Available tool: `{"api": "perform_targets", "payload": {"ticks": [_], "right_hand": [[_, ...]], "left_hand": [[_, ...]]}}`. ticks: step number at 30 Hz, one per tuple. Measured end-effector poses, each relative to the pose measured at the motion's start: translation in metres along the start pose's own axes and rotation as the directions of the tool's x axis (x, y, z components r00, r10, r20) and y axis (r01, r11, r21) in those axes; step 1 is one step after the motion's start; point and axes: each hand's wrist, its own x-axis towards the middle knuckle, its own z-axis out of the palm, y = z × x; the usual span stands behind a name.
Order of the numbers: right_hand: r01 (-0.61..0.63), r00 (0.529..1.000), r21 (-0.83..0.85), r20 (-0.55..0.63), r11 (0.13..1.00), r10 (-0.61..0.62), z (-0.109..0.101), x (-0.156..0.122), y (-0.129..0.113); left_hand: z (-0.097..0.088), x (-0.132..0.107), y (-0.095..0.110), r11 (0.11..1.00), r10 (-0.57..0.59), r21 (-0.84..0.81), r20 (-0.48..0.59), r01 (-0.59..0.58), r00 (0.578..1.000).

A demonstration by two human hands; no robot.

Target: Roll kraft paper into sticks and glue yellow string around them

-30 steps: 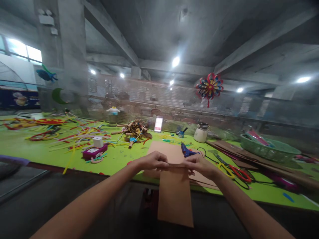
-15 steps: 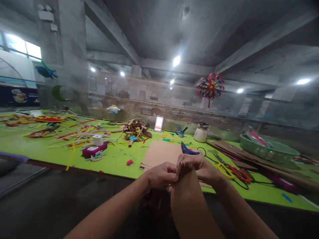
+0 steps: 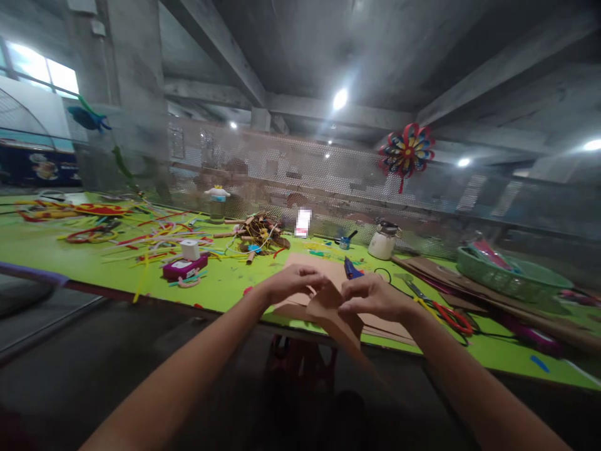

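Observation:
My left hand (image 3: 290, 283) and my right hand (image 3: 370, 295) both pinch a strip of brown cardboard (image 3: 339, 319) just in front of the green table's (image 3: 220, 291) near edge. The strip is bent and twisted between the hands, and its loose end hangs down toward me. Behind the hands a stack of flat brown cardboard sheets (image 3: 313, 269) lies on the table. A blue glue gun (image 3: 351, 269) rests just beyond my right hand.
Red and yellow scissors (image 3: 446, 313) lie right of my hands. A green basket (image 3: 509, 275) stands far right, a white jar (image 3: 382, 241) at the back. A purple box with a white tape roll (image 3: 184, 263) and many coloured strips are at left. A perforated screen backs the table.
The cardboard strip hung flat and long from both hands; it was then turned edge-on and is now bent and twisted between them. The view has tilted slightly.

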Motion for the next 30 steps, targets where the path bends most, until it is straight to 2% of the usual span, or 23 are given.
{"api": "perform_targets", "payload": {"ticks": [2, 4, 7, 9, 12, 15, 18, 21, 24, 30], "right_hand": [[-0.093, 0.992, -0.074, 0.077, 0.993, 0.099, -0.004, 0.011, 0.019], [-0.140, 0.981, -0.202, 0.103, 0.969, 0.163, -0.006, 0.025, 0.038], [-0.134, 0.976, -0.360, 0.111, 0.923, 0.185, -0.004, 0.041, 0.059], [-0.119, 0.974, -0.408, 0.130, 0.905, 0.187, -0.001, 0.048, 0.066], [-0.121, 0.975, -0.442, 0.114, 0.889, 0.189, 0.004, 0.051, 0.072], [-0.142, 0.977, -0.416, 0.089, 0.898, 0.196, 0.006, 0.049, 0.080], [-0.145, 0.981, -0.358, 0.068, 0.922, 0.180, 0.005, 0.044, 0.089], [-0.118, 0.989, -0.335, 0.041, 0.935, 0.139, 0.005, 0.038, 0.096], [-0.085, 0.994, -0.356, 0.036, 0.931, 0.105, 0.006, 0.034, 0.098], [-0.109, 0.993, -0.318, -0.069, 0.942, 0.092, 0.017, 0.032, 0.102]], "left_hand": [[-0.011, 0.010, 0.005, 0.997, -0.027, 0.074, 0.011, 0.027, 1.000], [-0.014, 0.021, 0.003, 0.967, -0.066, 0.249, 0.058, 0.049, 0.996], [-0.009, 0.034, -0.013, 0.850, -0.092, 0.526, 0.099, 0.026, 0.991], [-0.005, 0.035, -0.027, 0.783, -0.092, 0.621, 0.092, 0.015, 0.992], [0.000, 0.030, -0.045, 0.742, -0.090, 0.670, 0.062, 0.025, 0.994], [0.001, 0.026, -0.058, 0.715, -0.013, 0.699, 0.053, -0.028, 0.998], [0.000, 0.030, -0.066, 0.626, 0.109, 0.767, 0.087, -0.136, 0.990], [-0.002, 0.037, -0.070, 0.523, 0.165, 0.828, 0.134, -0.202, 0.977], [-0.003, 0.039, -0.071, 0.472, 0.168, 0.852, 0.168, -0.229, 0.971], [0.000, 0.042, -0.071, 0.489, 0.105, 0.861, 0.100, -0.139, 0.989]]}}
